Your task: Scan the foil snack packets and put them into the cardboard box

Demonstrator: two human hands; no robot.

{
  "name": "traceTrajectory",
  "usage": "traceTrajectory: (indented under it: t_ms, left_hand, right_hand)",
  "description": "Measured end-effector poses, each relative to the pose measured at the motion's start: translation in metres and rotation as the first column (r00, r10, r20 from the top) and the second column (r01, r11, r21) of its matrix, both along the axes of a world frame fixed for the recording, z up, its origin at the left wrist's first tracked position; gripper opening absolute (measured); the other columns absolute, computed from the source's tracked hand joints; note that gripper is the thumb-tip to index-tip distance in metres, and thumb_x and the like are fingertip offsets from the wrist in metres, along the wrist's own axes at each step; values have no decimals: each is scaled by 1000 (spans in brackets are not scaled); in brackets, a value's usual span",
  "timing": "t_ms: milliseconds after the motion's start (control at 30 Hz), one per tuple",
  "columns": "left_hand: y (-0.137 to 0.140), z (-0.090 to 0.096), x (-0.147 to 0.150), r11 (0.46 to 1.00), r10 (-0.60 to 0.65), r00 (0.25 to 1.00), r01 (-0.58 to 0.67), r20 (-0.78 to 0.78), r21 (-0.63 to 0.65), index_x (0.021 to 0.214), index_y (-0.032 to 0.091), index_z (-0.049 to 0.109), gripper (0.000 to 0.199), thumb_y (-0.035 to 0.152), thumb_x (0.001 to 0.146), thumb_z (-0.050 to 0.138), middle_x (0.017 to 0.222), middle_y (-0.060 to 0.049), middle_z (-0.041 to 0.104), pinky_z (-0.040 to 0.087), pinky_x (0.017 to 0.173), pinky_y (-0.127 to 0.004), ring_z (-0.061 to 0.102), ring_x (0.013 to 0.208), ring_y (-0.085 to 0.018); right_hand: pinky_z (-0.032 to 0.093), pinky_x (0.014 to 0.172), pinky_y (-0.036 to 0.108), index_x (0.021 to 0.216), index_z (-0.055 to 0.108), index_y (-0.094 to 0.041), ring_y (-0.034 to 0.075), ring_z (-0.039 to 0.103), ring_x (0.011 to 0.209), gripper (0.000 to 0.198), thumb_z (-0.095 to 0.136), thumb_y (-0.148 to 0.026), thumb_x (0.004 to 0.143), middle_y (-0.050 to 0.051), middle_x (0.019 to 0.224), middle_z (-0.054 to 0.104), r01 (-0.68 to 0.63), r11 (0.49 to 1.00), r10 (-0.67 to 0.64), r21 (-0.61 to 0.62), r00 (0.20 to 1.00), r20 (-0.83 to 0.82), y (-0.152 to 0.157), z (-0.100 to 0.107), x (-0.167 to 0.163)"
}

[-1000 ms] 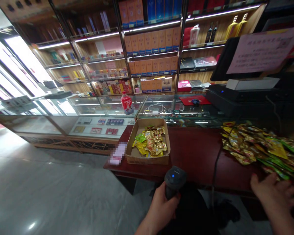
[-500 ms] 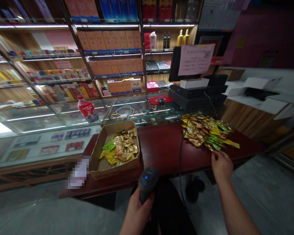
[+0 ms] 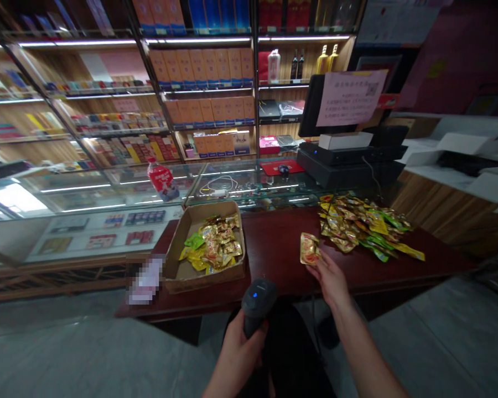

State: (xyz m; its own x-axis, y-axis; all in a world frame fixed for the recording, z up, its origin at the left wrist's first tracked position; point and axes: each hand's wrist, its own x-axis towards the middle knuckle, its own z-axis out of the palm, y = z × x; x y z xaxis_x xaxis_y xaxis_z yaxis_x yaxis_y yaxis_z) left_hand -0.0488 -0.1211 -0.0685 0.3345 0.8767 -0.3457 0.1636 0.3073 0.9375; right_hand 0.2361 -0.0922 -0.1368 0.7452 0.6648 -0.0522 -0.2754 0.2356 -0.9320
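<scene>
Our right hand (image 3: 331, 279) has moved left from the near side of the packet pile (image 3: 357, 226) over the last half second, and now holds a gold packet (image 3: 309, 247) over the middle of the worktop (image 3: 278, 235).

Right arm: we extend it forward from the lower right, angled inward across the worktop's front edge. Right fingers: nearly closed, with thumb and fingertips pinching the gold packet at its lower right corner. We cannot tell whether the packet touches the surface.

Left arm: we raise it from the bottom, with the left hand (image 3: 243, 345) just short of the front edge. Left fingers: wrapped around the grip of a handheld scanner (image 3: 259, 296), its head uppermost and a blue light showing on top.

Container: we have an open cardboard box (image 3: 205, 284) near the worktop's left edge, with gold and yellow packets and a green one inside. A pale sheet (image 3: 146, 282), pixelated, lies between the box and the front left corner. The packet pile, mixed gold, yellow and green, lies loose toward the right rear edge.
</scene>
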Motion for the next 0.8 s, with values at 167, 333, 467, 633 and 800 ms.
traceTrajectory:
  t_ms: [167,333,467,633,800]
  left_hand:
    - [-1,4,-4,999,27,999,-26,-27,34,91,20,56,33,44,76,73,51,9,50,35,34,-19,44,35,-9]
    - [3,-1,-6,1000,16,999,-15,-33,24,91,20,55,31,42,77,70,50,9,51,36,34,-19,46,35,-10]
    - [4,0,-3,1000,9,999,-9,-35,19,89,20,54,27,41,78,68,49,9,49,36,34,-19,44,34,-9]
    - [5,1,-3,1000,29,999,-28,-26,13,97,19,54,37,43,74,70,50,10,50,36,33,-20,43,34,-9]
    - [13,6,-3,999,43,999,-43,-24,15,96,18,55,36,44,76,70,51,9,51,36,33,-20,45,34,-9]
  right_hand:
    - [61,90,47,119,69,-24,28,73,106,51,80,-43,73,7,115,77,-203,978,205,48,977,-60,32,-14,-55]
    - [49,106,47,74,67,-23,30,64,124,14,73,-35,76,7,131,71,-149,987,137,65,978,160,34,-22,-64]
    - [54,96,46,74,70,-23,31,72,102,11,64,-33,74,7,102,80,-126,986,154,-107,938,309,38,-20,-55]
    - [57,87,42,101,76,-21,28,73,95,34,61,-37,76,6,101,79,-194,974,219,-116,937,273,47,-19,-47]
    - [60,85,39,106,70,-22,28,74,98,38,74,-37,71,7,107,78,-261,964,265,-46,938,223,46,-24,-52]
